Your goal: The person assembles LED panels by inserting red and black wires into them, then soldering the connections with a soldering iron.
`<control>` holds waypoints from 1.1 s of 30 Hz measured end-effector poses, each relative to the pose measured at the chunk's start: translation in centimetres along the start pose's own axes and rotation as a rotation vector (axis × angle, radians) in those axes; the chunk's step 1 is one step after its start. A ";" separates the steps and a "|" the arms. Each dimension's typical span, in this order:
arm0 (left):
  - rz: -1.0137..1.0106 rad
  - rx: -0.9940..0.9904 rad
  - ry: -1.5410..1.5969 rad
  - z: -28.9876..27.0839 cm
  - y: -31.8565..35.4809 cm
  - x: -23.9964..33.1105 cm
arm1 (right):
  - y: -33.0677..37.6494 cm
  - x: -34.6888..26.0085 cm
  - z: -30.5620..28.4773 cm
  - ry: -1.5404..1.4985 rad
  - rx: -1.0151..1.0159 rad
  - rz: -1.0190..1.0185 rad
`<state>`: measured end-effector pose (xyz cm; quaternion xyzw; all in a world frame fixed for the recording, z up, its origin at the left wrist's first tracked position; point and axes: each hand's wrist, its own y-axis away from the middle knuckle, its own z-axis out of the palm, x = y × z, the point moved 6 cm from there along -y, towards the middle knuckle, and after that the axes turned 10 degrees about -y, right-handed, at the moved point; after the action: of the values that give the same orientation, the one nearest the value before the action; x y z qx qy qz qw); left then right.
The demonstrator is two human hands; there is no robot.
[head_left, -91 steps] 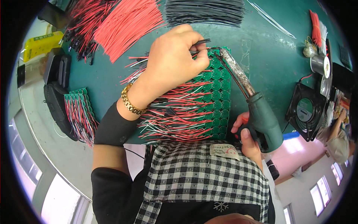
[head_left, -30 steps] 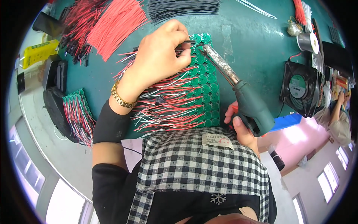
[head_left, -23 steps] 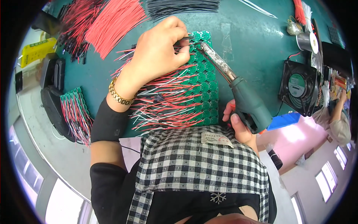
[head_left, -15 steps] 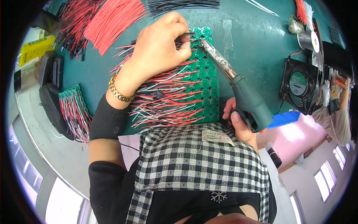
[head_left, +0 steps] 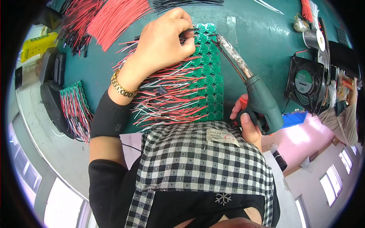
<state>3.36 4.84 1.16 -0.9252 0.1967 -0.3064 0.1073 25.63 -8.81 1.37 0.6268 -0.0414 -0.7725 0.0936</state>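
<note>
Green round circuit boards (head_left: pixel 208 72) in a panel lie under the left hand (head_left: pixel 161 43), whose fingers (head_left: pixel 186 38) pinch a thin black wire (head_left: pixel 189 31). Beside them, the right hand (head_left: pixel 249 123) grips a green-handled soldering iron (head_left: pixel 249 85).

The circuit panel (head_left: pixel 207 72) lies on the table (head_left: pixel 262 41), fan (head_left: pixel 304 85) to its right.
</note>
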 end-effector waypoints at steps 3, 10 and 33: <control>0.003 0.003 0.008 0.1 0.0 0.0 | 0.0 -0.2 0.1 -0.008 -0.017 -0.043; 0.048 -0.043 -0.057 0.0 0.3 0.8 | 0.6 0.3 -0.8 0.078 0.006 -0.036; -0.023 0.086 -0.032 -0.1 2.9 2.1 | 1.4 0.4 -0.8 0.012 -0.081 -0.024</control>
<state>3.94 1.30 1.41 -0.9267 0.1707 -0.3011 0.1466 26.46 -10.17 1.08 0.6275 -0.0022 -0.7708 0.1098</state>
